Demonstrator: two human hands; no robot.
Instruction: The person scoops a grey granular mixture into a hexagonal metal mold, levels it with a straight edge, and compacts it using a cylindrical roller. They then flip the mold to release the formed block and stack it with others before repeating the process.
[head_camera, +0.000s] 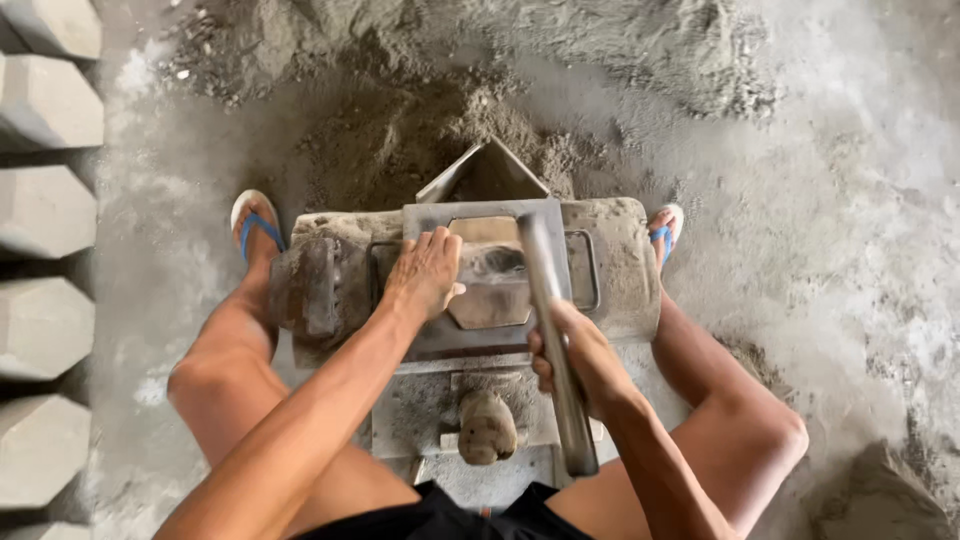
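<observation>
Left hand (425, 272) lies flat, fingers spread, on the hexagonal mould (490, 285) atop the press (620, 260), while right hand (580, 355) grips the steel lever (548, 320) just beside it; risk: lever dropping could pinch those left fingers.

Tight over the press, open floor to the right

The metal lever (548, 320) crosses the mould plate (490, 285), splitting the room above it; the sand heap (440, 130) blocks the far side, stacked grey blocks (45, 210) wall the left, both knees hem the near side, and bare floor (850, 250) lies open rightward.
</observation>
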